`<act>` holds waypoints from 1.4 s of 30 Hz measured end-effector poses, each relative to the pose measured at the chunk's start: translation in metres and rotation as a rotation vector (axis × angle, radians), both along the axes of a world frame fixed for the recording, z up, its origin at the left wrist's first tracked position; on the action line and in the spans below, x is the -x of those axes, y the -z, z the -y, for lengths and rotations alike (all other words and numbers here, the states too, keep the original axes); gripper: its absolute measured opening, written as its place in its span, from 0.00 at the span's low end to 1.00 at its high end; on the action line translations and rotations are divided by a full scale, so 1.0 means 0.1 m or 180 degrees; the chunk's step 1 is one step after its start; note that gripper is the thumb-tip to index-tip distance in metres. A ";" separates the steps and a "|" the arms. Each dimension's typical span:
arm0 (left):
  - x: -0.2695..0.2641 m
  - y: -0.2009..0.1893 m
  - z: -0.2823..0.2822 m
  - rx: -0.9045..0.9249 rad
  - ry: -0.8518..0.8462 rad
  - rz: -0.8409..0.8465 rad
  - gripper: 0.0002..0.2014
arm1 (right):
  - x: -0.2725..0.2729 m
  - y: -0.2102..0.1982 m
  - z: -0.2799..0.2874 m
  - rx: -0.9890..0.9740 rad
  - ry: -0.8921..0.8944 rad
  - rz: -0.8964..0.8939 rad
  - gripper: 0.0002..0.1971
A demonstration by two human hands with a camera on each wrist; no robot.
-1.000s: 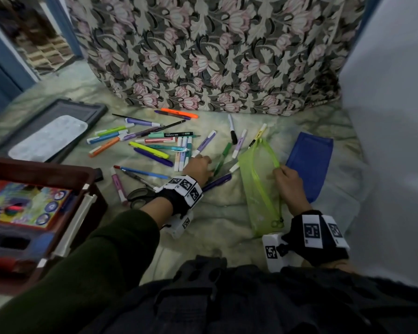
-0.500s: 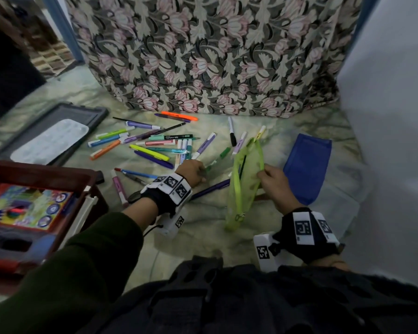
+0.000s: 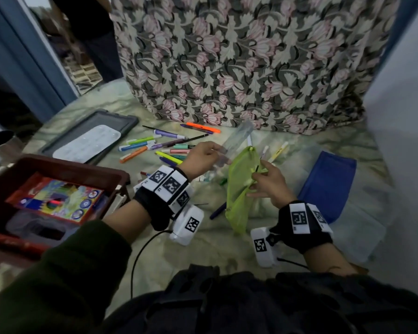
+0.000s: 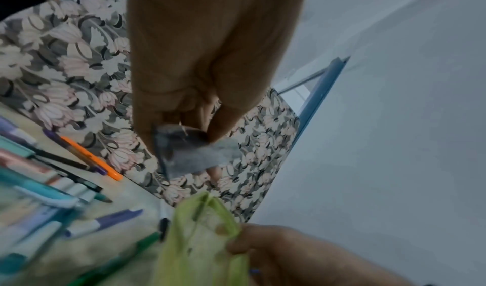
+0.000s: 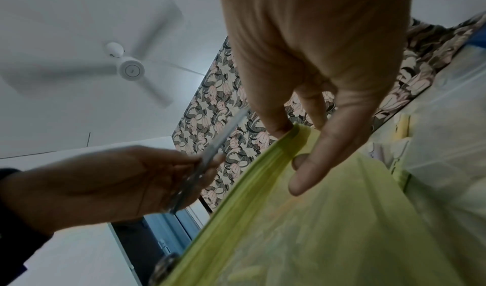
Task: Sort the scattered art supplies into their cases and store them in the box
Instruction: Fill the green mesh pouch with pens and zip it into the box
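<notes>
My left hand (image 3: pixel 203 157) pinches one end of a clear plastic ruler (image 3: pixel 237 138) and holds it tilted up just above the mouth of a lime-green mesh pouch (image 3: pixel 239 189). The left wrist view has the ruler (image 4: pixel 200 155) between thumb and fingers, over the pouch (image 4: pixel 200 238). My right hand (image 3: pixel 268 182) pinches the pouch's open zipper edge and keeps it upright off the floor; the right wrist view shows that pinch (image 5: pixel 302 140) on the pouch (image 5: pixel 315 228). Several coloured pens and markers (image 3: pixel 159 145) lie scattered on the floor behind my left hand.
A flat blue pouch (image 3: pixel 328 186) lies to the right. At the left stands a brown box (image 3: pixel 70 162) holding a colourful packet, with a grey lid (image 3: pixel 121 121) behind it. A floral cloth (image 3: pixel 239 56) hangs at the back. A person stands by the doorway at the far left.
My left hand has risen from the pens on the floor with the clear ruler in it. My right hand has lifted the green pouch from lying flat to upright.
</notes>
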State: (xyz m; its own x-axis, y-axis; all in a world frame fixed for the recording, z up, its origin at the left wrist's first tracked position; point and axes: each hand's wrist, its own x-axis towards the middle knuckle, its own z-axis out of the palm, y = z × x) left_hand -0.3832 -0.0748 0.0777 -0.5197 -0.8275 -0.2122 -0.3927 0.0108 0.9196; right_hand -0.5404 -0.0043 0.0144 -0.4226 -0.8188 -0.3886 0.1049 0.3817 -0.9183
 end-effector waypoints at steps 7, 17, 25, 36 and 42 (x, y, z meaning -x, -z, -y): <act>0.19 -0.01 -0.26 0.0178 -0.0128 -0.0248 0.14 | -0.05 -0.02 0.04 0.0065 -0.0092 0.0077 0.26; 0.30 0.26 -0.43 0.1404 0.0820 0.1529 0.22 | -0.03 -0.04 -0.06 0.0131 -0.0231 0.0048 0.25; 0.29 0.32 -0.35 0.1731 0.0955 0.1322 0.15 | 0.08 -0.02 -0.12 0.0069 -0.0246 0.0005 0.24; -0.03 0.40 0.23 0.1058 0.0045 -0.0101 0.09 | 0.11 -0.06 -0.12 0.0058 -0.0272 -0.0002 0.24; -0.28 0.67 0.74 0.1074 -0.0232 0.0701 0.10 | 0.05 -0.10 0.02 0.0242 -0.0445 0.0064 0.26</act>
State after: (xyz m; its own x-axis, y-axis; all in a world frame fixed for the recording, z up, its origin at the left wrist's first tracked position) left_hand -0.3557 -0.1490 0.0102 -0.4297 -0.9027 -0.0222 -0.5906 0.2624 0.7631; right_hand -0.5453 -0.0066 0.0243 -0.2953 -0.8964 -0.3304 0.0743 0.3232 -0.9434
